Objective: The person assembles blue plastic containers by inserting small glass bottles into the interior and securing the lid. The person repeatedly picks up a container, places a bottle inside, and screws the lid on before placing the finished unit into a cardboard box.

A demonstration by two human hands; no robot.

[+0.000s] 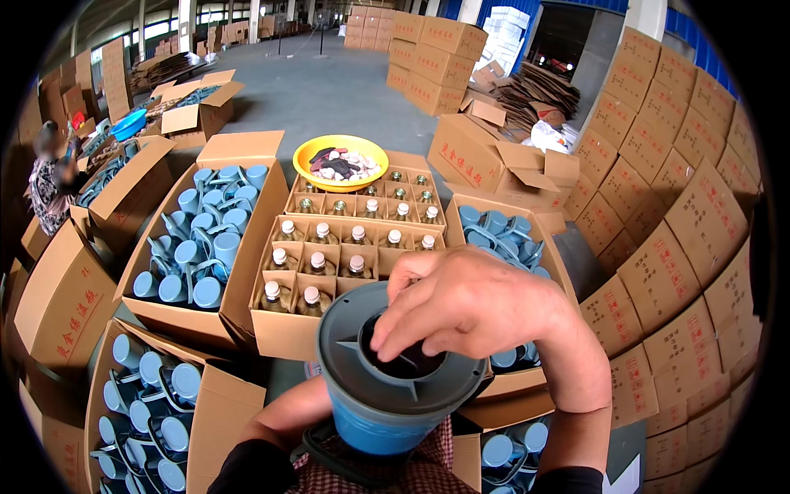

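Observation:
A blue thermos casing (383,428) stands in front of my body with its wide grey end (341,329) facing up. A round opening (403,370) in that end is dark inside. My right hand (469,296) bends down over it, fingers closed together and tips inside the opening. Whatever those fingertips pinch is hidden. My left forearm (292,407) runs up to the casing's left side, and the casing covers that hand and its fingers. Just beyond is a divided carton of glass bottles (317,263) with pale caps.
A yellow basin (306,179) of dark and pinkish pieces rests on a farther bottle carton. Open cartons of blue casings (202,235) stand around me. Sealed cartons (666,288) are stacked high on the right. Another person (53,185) is at the far left, near a blue basin (129,123).

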